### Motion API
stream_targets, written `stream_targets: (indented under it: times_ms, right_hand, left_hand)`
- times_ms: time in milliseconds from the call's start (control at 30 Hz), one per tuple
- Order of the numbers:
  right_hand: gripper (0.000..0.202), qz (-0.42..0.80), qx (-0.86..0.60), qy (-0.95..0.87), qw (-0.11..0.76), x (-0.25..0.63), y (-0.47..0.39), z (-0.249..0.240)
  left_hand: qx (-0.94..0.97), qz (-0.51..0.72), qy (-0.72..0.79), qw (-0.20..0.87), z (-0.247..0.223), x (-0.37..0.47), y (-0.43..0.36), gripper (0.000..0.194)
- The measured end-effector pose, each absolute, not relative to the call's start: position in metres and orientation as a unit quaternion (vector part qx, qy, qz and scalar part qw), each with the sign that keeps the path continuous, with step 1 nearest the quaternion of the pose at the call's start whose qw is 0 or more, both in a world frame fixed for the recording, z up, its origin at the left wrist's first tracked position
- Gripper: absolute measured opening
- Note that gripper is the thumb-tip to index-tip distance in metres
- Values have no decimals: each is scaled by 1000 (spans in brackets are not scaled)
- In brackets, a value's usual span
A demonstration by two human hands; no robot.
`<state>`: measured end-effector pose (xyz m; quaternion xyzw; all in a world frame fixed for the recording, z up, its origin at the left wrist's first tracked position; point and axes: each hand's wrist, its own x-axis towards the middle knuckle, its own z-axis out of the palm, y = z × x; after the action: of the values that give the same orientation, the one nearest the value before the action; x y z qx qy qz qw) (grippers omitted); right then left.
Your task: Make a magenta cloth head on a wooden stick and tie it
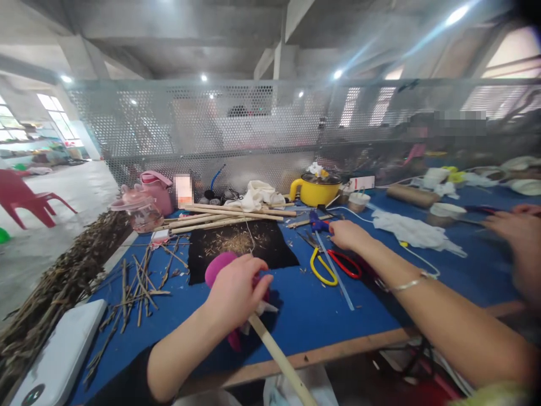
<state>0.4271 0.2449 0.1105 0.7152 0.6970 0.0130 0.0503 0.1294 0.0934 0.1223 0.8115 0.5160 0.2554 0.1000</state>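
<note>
My left hand is closed at the front of the blue table, around the top of a pale wooden stick that slants down past the table edge. A rounded magenta piece shows behind the fingers, and more magenta hangs below; its kind is partly hidden. Farther right, my right hand is closed on a blue glue gun, from which a long clear glue stick runs toward me. Scissors with one yellow and one red handle lie just below that hand.
A black cloth with shavings lies beyond my left hand, wooden rods behind it. Twigs and a white phone are at left. A yellow pot stands at the back. Another person's hand is at far right.
</note>
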Motion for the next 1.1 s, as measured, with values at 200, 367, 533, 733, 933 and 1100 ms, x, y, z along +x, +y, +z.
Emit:
stream_targets:
  times_ms: [200, 367, 533, 733, 933, 1100]
  right_hand:
    - [34, 8, 725, 683, 87, 441, 283, 92]
    - [33, 7, 718, 690, 91, 456, 296, 86]
    - [34, 19, 732, 676, 84, 458, 305, 87]
    - [33, 17, 745, 664, 66, 450, 302, 95]
    - [28, 29, 697, 717, 7, 411, 239, 113]
    - [26, -59, 609, 790, 43, 383, 134, 97]
  left_hand:
    - [935, -38, 343, 76, 112, 242, 132, 30]
    - [921, -34, 381, 77, 87, 282, 146, 35]
    - [911, -41, 401, 83, 88, 270, 126, 29]
    - [918, -60, 382, 92, 87, 252, 91, 22]
    - [914, 36, 395, 82, 100, 219, 71, 18]
    - [858, 194, 419, 224, 111, 153, 32, 13]
